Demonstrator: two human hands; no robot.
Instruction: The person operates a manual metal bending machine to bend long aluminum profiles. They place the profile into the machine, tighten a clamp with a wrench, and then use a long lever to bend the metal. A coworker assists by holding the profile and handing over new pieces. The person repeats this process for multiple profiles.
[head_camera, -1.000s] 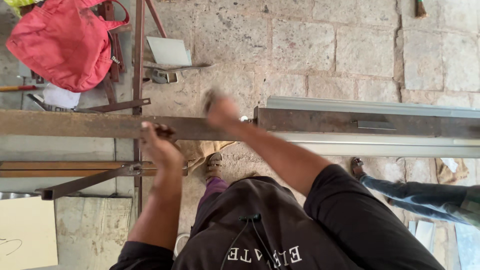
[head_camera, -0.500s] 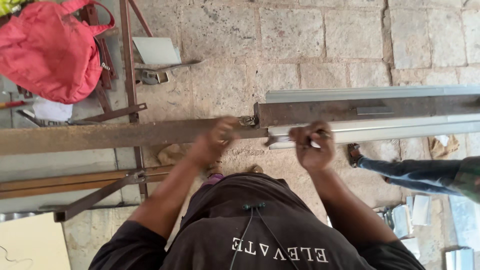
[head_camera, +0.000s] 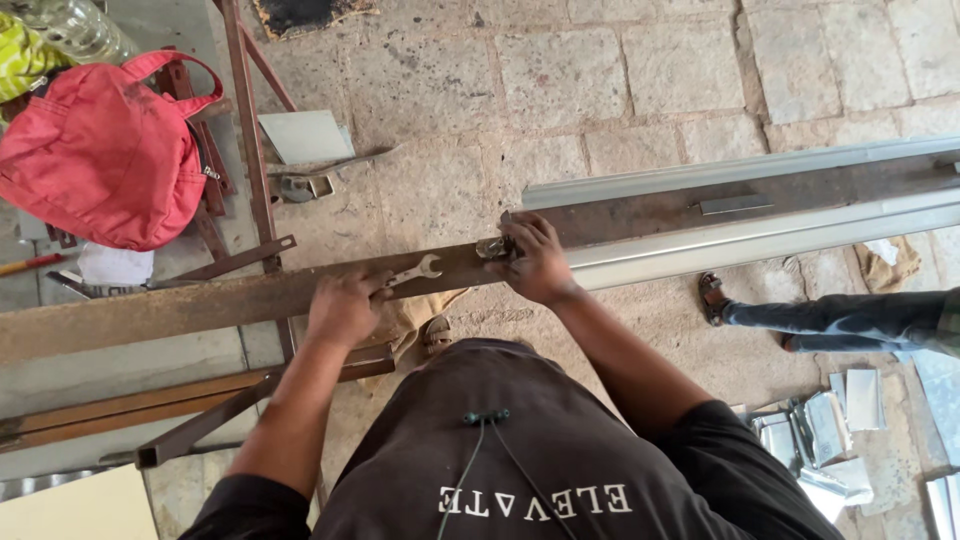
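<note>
Head view. The left hand (head_camera: 345, 308) rests on the long rusty beam (head_camera: 180, 305), fingers closed around the handle end of a spanner (head_camera: 412, 273). The spanner lies on top of the beam, its open jaw pointing right toward the other hand. The right hand (head_camera: 538, 262) sits just to the right, at the spot where the rusty beam meets the grey metal channel (head_camera: 760, 215); its fingers are curled over a small bright metal fitting (head_camera: 493, 247) at that joint, though whether they grip it firmly cannot be told. The channel runs off to the right edge.

On the far left a red bag (head_camera: 100, 160) hangs against a brown steel frame (head_camera: 250, 150). A grey metal sheet (head_camera: 305, 135) lies on the stone floor (head_camera: 620, 80) beyond the beam. At the right, another person's leg in dark trousers (head_camera: 850, 320) and a sandalled foot (head_camera: 712, 298) reach in. Folded metal offcuts (head_camera: 820, 430) lie near the right.
</note>
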